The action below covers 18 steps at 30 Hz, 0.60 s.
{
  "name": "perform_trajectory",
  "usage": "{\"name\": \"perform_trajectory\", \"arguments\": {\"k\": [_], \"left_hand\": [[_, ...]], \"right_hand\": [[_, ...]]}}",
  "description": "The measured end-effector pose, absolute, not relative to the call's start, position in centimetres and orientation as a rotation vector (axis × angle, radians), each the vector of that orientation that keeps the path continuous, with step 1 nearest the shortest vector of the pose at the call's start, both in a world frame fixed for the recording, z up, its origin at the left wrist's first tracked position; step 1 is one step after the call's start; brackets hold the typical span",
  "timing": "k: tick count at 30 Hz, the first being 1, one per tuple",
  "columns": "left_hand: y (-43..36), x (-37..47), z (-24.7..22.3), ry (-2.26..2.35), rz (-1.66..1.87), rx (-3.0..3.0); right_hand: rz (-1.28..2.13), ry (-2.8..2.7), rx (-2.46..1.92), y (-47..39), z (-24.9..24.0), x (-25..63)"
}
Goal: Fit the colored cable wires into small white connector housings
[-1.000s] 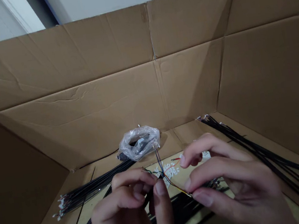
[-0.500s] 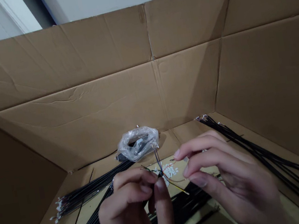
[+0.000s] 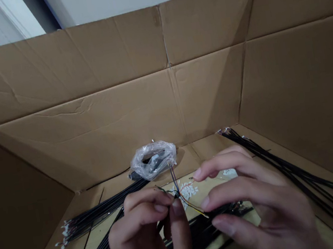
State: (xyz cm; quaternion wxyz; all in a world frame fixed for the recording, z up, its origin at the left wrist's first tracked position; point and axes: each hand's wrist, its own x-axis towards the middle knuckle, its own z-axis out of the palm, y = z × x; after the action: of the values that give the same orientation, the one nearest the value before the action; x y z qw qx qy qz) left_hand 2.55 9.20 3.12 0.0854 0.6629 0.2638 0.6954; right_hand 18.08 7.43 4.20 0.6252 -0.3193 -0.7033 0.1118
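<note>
1. Head view, left hand [image 3: 150, 232]: thumb and fingers pinch a slim black round-jacketed cable [image 3: 176, 196] close to where its coloured wires fan out, above the work surface and between the two hands.
2. Head view, right hand [image 3: 256, 194]: thumb and index finger stand spread apart. The thin yellow wire [image 3: 197, 209] ends beside the index fingertip; whether they touch, I cannot tell. The next finger up is at the far end of the thin orange-red wire [image 3: 186, 186].
3. Head view, other strands: the thin dark blue wires [image 3: 174, 178] point up and away, and the thin green wire [image 3: 165, 190] leans toward the left hand.
4. Head view, around the hands: small white pieces [image 3: 187, 191] lie scattered behind the cable, with a clear plastic bag [image 3: 156, 159] beyond.
5. Handling, as a judgement: a firm pinch right at the jacket's end should steady the fan. Separate strands singly, with light fingertip pressure; tugging could bend the fine ends.
</note>
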Motion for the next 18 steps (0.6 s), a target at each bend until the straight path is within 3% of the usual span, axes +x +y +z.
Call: {"name": "perform_trajectory", "arguments": {"k": [13,18], "left_hand": [[8.86,2.65,2.98,0.881,2.058,1.985],[8.85,2.39,2.79,0.827,1.897,2.076]], "right_hand": [[0.154,-1.551,-0.803,7.97,4.12,17.92],[0.044,-1.442,-0.934,8.20,3.81,17.33]]}}
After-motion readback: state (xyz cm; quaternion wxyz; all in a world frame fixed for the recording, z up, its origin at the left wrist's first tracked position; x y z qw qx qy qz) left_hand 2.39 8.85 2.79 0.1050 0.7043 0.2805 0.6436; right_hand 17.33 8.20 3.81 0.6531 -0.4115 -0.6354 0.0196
